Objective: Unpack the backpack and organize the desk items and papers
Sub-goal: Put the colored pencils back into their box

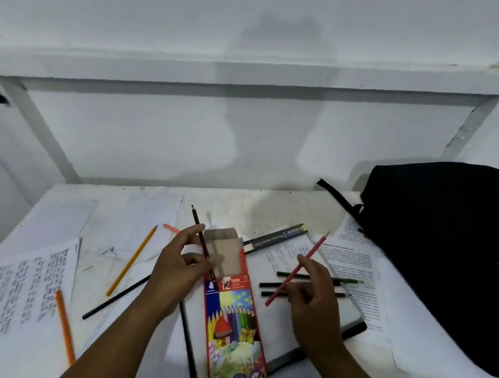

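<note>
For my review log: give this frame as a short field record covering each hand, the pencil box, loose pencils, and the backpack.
left hand: left hand holds a dark pencil, tip pointing away
right hand: right hand holds a red pencil
pencil box: pencil box lies flat between the hands, flap open
loose pencils: yellow pencil, orange pencil, several dark ones on the papers
backpack: black backpack at the right, on the desk

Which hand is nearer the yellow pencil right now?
Left. The left hand, holding a dark pencil, is just right of the yellow pencil. The right hand, holding a pink pencil, is farther right, beyond the pencil box.
</note>
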`<control>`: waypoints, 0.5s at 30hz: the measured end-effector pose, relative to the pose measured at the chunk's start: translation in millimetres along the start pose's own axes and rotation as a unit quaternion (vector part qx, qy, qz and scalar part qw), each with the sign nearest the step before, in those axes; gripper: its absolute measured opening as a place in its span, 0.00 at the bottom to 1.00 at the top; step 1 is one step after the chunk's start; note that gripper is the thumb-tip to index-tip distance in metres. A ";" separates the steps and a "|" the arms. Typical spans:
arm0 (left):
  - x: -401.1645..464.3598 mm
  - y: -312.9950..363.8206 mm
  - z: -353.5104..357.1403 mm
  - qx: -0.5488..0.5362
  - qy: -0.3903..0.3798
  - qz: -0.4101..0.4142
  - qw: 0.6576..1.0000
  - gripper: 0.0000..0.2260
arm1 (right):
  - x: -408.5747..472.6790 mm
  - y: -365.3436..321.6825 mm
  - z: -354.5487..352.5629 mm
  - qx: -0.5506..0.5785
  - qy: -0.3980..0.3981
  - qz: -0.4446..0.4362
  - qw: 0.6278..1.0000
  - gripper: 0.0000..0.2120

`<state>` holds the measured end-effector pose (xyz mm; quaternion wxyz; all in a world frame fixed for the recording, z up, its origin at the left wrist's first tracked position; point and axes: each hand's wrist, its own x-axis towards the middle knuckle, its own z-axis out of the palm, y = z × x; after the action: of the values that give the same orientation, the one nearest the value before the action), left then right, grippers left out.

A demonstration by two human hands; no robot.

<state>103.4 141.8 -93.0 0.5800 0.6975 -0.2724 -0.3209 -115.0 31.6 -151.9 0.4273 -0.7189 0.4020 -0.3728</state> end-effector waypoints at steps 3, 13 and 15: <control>10.0 -6.7 -7.6 0.030 0.027 0.022 0.999 0.27 | 10.3 -7.1 12.4 0.013 -0.017 -0.013 1.000 0.25; 40.7 -32.2 0.5 0.206 0.091 0.126 0.966 0.29 | 56.2 -30.5 54.7 0.020 -0.028 -0.069 0.997 0.26; 42.1 -41.7 2.1 0.258 0.072 0.139 0.954 0.27 | 63.8 -30.7 59.5 0.007 -0.034 -0.079 0.996 0.26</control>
<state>129.3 116.2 -139.8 0.4374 0.7997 -0.3976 -0.1055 -29.2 2.7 -132.8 0.4150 -0.7577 0.3265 -0.3835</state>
